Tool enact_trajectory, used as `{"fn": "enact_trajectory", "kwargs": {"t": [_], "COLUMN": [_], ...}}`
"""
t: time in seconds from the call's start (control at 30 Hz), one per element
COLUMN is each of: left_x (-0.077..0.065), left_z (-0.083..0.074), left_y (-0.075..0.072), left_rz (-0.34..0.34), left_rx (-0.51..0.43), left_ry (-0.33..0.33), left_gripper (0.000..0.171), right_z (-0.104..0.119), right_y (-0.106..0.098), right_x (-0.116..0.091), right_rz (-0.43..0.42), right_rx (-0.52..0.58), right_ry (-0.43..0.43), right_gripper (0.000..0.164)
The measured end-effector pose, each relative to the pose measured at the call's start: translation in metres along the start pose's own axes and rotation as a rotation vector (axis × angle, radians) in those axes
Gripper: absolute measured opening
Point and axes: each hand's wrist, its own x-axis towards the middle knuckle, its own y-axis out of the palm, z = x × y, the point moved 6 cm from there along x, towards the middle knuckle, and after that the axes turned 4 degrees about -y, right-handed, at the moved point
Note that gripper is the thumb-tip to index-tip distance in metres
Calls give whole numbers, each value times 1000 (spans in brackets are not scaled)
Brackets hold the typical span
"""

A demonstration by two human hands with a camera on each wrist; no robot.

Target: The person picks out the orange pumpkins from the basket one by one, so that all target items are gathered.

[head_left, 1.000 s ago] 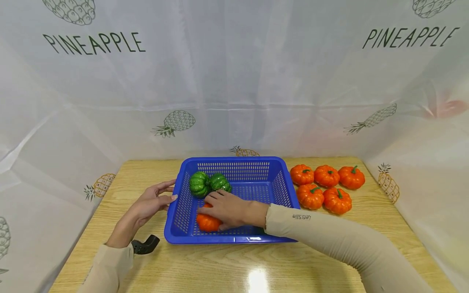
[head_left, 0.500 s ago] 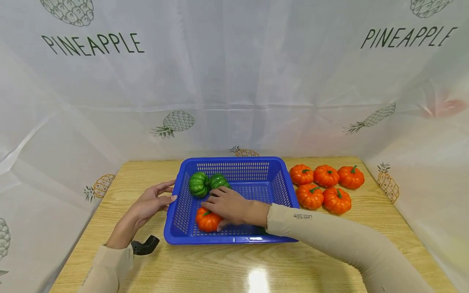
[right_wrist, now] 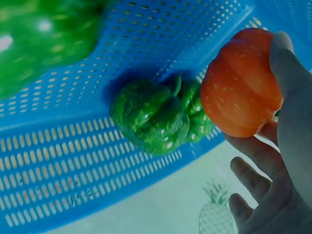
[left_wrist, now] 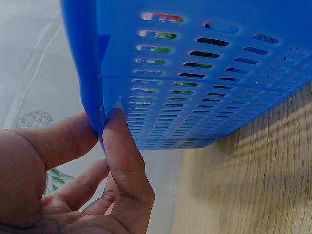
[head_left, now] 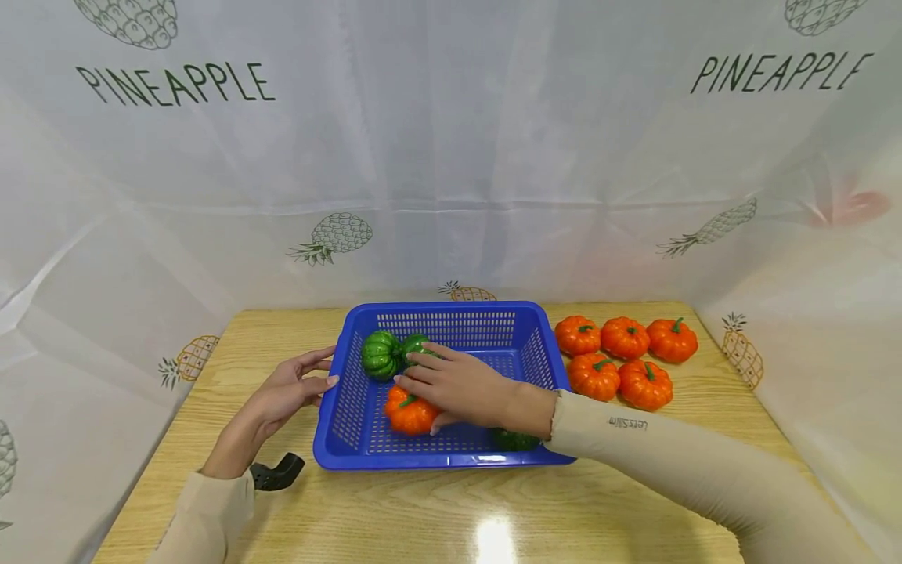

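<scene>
A blue perforated plastic basket point(head_left: 444, 308) stands on the table. My left hand point(head_left: 282, 395) pinches its left rim between thumb and fingers, as the left wrist view shows on the basket wall point(left_wrist: 239, 14). Inside the basket, my right hand point(head_left: 465, 388) holds an orange toy pumpkin point(head_left: 407, 417). In the right wrist view, thumb and fingers grip opposite sides of this pumpkin point(right_wrist: 241, 83). Two green pumpkins point(head_left: 380, 356) sit together in the far left corner. Another green pumpkin point(head_left: 514, 440) lies near the front right, partly hidden under my right wrist.
Several orange pumpkins point(head_left: 624, 338) stand in two rows on the wooden table point(head_left: 395, 513), right of the basket. A black curved piece point(head_left: 278, 474) sticks out at my left wrist. A white curtain point(head_left: 437, 157) with pineapple prints hangs behind the table.
My right hand has drawn back a little to the right, and the orange pumpkin has shifted slightly right and away from me with it. The left hand stays on the rim.
</scene>
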Motion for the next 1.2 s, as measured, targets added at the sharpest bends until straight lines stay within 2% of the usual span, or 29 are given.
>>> {"fn": "enact_trajectory", "kwargs": {"t": [0.53,0.87,1.2], "left_x": [1,-1,-1], "left_z": [-1,-3,-3], "left_y": [0,2,1], "left_rz": [4,-2,-1], "left_rx": [3,19,26], "left_ry": [-4,-17,-9], "left_gripper": [72,72,71], "right_z": [-19,-31,-43], "right_y": [-29,-37,-34], "right_x": [-59,-98,-138], "right_rz": [-136,-225,-283], "right_rx": [-73,-24,18], "right_ry": [76,146,231], "right_gripper": [86,92,94]}}
